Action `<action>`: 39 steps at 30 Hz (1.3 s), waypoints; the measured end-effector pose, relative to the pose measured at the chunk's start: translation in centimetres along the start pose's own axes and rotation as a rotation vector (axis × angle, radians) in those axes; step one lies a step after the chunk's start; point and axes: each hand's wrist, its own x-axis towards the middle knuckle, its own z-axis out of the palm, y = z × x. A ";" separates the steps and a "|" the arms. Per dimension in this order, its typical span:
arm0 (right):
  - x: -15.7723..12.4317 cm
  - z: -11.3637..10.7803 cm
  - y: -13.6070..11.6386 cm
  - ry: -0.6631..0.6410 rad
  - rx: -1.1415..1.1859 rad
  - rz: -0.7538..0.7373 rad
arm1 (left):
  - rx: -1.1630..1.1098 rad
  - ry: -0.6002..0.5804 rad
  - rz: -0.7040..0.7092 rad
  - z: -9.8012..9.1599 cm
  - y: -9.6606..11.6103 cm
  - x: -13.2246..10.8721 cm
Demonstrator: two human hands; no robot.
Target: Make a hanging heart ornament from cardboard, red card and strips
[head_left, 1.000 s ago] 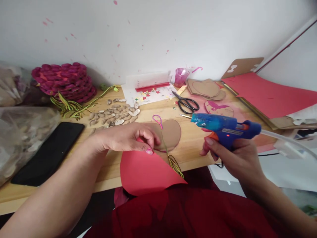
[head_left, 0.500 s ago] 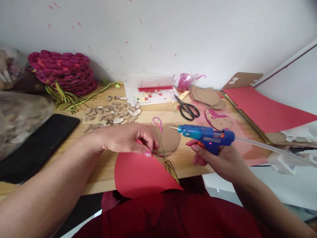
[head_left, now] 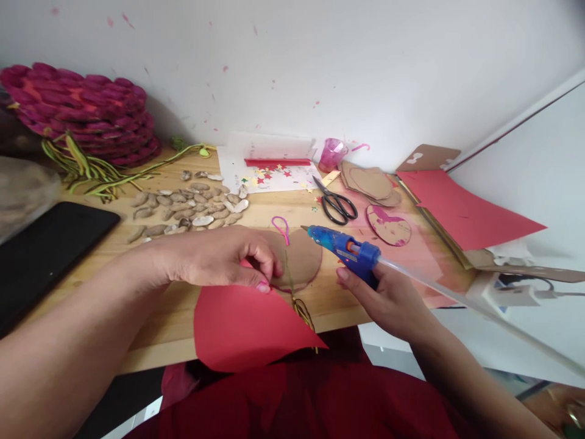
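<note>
My left hand [head_left: 223, 256] pinches the top edge of a red paper heart [head_left: 242, 329] that hangs over the table's front edge, beside a brown cardboard heart [head_left: 304, 259] lying flat on the wood. A pink loop [head_left: 280, 225] and green-yellow strings [head_left: 301, 308] lie across the cardboard. My right hand [head_left: 388, 299] grips a blue hot glue gun [head_left: 345, 250]. Its nozzle points left over the cardboard heart's upper right edge, and a clear glue stick [head_left: 439, 289] sticks out behind it.
Black scissors [head_left: 336, 204], more cardboard hearts [head_left: 370, 182], a pink cup [head_left: 331, 154] and a star sticker sheet [head_left: 269, 177] lie further back. Seeds [head_left: 192, 204] sit left of centre, a black phone [head_left: 41, 250] at far left, a magenta woven pile [head_left: 86, 116] behind, and red paper [head_left: 457, 210] at right.
My right hand has brought the glue gun leftward and down, from off to the right to just over the cardboard heart. My left hand has kept its pinch on the red paper.
</note>
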 end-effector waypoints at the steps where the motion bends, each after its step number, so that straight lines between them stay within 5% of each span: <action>1: -0.1 -0.1 0.0 -0.002 -0.031 -0.005 | -0.003 -0.001 0.002 0.0 0.0 0.0; 9: -0.6 0.6 0.1 -0.171 0.244 0.231 | 0.006 0.018 -0.013 0.1 0.4 0.0; 39: 2.1 0.2 -0.5 -0.203 0.032 0.125 | -0.053 -0.015 -0.004 0.2 0.1 -0.1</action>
